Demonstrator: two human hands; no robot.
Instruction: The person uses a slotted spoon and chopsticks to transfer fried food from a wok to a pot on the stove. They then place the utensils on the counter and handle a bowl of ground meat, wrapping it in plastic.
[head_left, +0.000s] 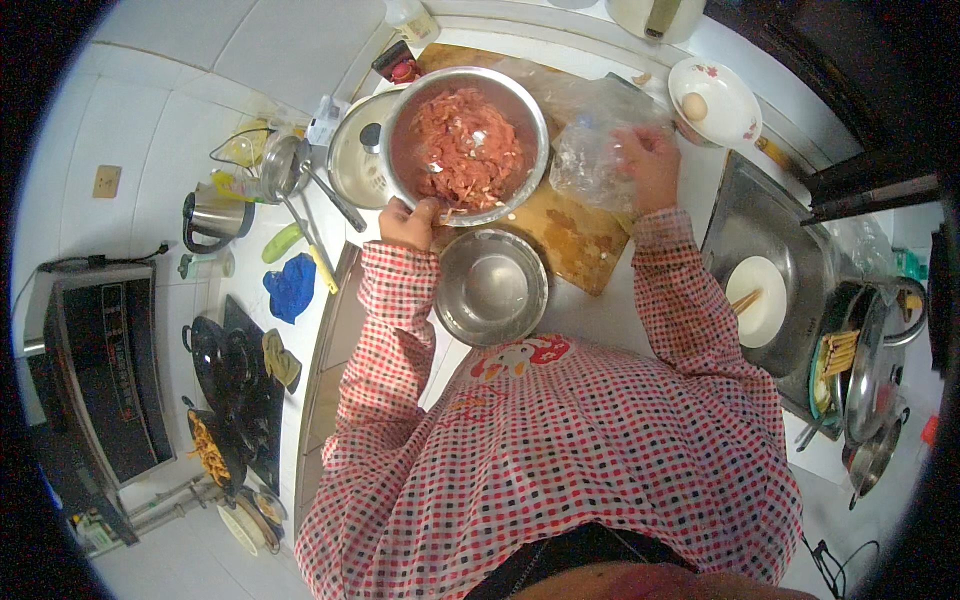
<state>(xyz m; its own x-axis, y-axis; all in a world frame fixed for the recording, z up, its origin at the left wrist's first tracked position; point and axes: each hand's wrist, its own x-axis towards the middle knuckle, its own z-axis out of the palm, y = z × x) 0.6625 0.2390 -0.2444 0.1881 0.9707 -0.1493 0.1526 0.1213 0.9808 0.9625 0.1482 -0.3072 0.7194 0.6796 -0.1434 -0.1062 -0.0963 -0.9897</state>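
Note:
My left hand (409, 223) grips the near left rim of a steel bowl (536, 161), which holds a heap of raw minced meat (469, 150) with pale bits in it. To the right, my right hand (649, 166) is closed on a crumpled clear plastic bag (592, 154) over the wooden cutting board (577, 240). A smaller steel bowl (491, 289), with nothing seen in it, stands nearer my body. Partly behind the meat bowl on the left lies a glass lid (360, 169) with a dark knob.
A floral bowl (727, 105) with an egg (694, 106) stands at the back right, beyond the sink (776, 217) holding a white bowl (772, 300). At left are a ladle (334, 196), a green vegetable (283, 241), a blue cloth (289, 288), a kettle (217, 217) and a stove (251, 375).

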